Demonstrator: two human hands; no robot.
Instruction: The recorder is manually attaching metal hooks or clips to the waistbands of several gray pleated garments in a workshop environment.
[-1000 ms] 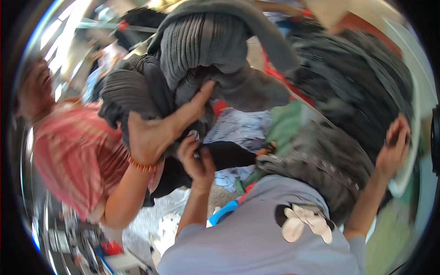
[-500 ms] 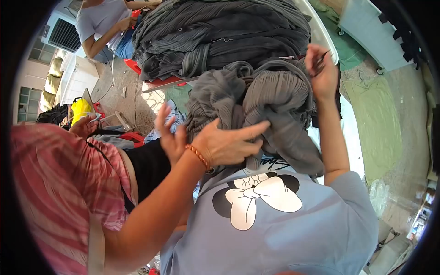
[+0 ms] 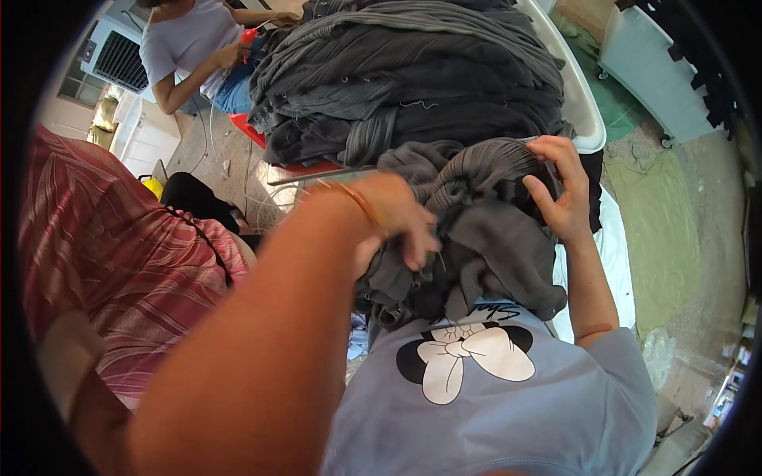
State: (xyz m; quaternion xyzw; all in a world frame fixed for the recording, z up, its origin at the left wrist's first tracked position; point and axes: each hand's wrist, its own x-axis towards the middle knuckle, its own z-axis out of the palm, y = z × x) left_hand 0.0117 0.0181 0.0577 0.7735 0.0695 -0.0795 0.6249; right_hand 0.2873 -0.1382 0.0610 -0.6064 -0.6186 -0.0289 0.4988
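A dark grey pleated garment (image 3: 504, 238) lies bunched over my lap, against my blue-grey printed shirt (image 3: 476, 412). My right hand (image 3: 565, 190) is at the garment's right side, fingers curled over its edge and thumb apart. Something dark shows between thumb and fingers, but I cannot make out what it is. Only a small part of my left hand (image 3: 366, 255) shows at the cloth's left side; its fingers are hidden behind a co-worker's arm (image 3: 246, 341). That co-worker's braceleted hand (image 3: 401, 214), blurred by motion, reaches over the garment.
A large heap of dark grey garments (image 3: 413, 87) fills a white-rimmed container (image 3: 587, 119) ahead. Close at my left stands the co-worker in a pink striped top (image 3: 111, 238). Beyond sits another person (image 3: 186, 47) holding a red-handled tool. A white wheeled cart (image 3: 655, 67) is at the far right.
The co-worker's arm has swung further across, now covering most of my left hand. My right hand has turned its fingers left onto the garment, which has shifted. The view has moved slightly.
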